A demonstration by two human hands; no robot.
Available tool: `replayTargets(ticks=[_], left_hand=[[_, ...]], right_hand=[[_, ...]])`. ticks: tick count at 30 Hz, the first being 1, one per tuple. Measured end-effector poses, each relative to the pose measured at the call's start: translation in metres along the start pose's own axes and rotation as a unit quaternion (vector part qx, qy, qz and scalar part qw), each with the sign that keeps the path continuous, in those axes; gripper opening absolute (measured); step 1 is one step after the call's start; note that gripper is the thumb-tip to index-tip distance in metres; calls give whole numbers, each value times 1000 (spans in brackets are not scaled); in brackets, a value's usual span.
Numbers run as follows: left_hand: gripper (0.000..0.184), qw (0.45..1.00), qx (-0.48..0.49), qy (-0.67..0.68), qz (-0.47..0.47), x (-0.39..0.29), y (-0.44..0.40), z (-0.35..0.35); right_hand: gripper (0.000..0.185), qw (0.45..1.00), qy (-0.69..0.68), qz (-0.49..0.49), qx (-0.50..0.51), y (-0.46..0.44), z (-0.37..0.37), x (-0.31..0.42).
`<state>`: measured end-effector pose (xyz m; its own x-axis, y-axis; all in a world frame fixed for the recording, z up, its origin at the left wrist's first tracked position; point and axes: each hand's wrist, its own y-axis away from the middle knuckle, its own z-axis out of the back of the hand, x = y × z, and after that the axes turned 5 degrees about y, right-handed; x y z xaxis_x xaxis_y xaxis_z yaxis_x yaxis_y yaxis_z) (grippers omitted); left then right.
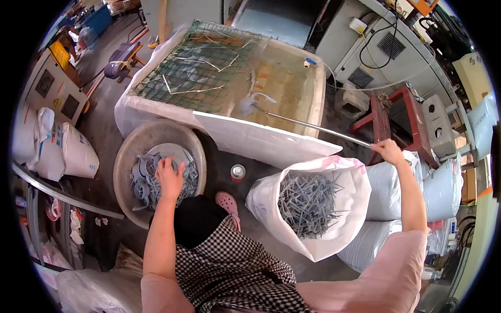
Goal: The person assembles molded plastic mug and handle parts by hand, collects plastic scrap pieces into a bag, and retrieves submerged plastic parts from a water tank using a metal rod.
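My right hand [389, 151] is closed around the end of a long thin metal rod [318, 129]. The rod slants down to the left over the front edge of a water tank [292, 78], its far tip at some pale grey strips [255, 101] in the water. Over a round basin [122, 172] on the left, my left hand [170, 177] reaches down with fingers apart, right at a heap of grey plastic pieces [143, 180]. Whether the fingertips touch a piece is hard to see. Some curved pieces lie at the heap's left side.
Green netting [203, 62] with thin pale strips lies across the tank's left part. An open white sack [355, 198] of grey plastic sticks [308, 203] stands front right. A can [238, 172] sits on the floor between basin and sack. Red stool [383, 122] and filled bags [386, 182] stand right.
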<state>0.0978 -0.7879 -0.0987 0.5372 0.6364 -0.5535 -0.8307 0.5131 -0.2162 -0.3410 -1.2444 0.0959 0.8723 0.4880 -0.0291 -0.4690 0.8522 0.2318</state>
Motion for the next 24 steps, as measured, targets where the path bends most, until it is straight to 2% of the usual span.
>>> replayTargets(ticks=[6,7,12,14,16,19,24], left_hand=[[39,999,25,-6,23,-12,-3,0],[39,999,23,-8,26,-11,-4,0],[39,999,28,13,19,-10,-7,-6],[40,999,34,11,31,-13,-9,-4],[40,998,40,10,42,-14,-10,-3],[41,998,37,26,49,-12,-12,-4],[39,998,31,49,40,-20,-15,2]], right_hand=[[37,996,-75,34,15,-23,-41,12],[37,994,-87,69,4,-33,-51,11],[36,987,-107,120,23,-76,-70,40],[37,985,-113,108,71,-90,-71,58],[37,980,-126,136,72,-111,-83,67],[39,971,-172,106,128,-134,-90,93],[40,958,-180,150,167,-175,-113,135]])
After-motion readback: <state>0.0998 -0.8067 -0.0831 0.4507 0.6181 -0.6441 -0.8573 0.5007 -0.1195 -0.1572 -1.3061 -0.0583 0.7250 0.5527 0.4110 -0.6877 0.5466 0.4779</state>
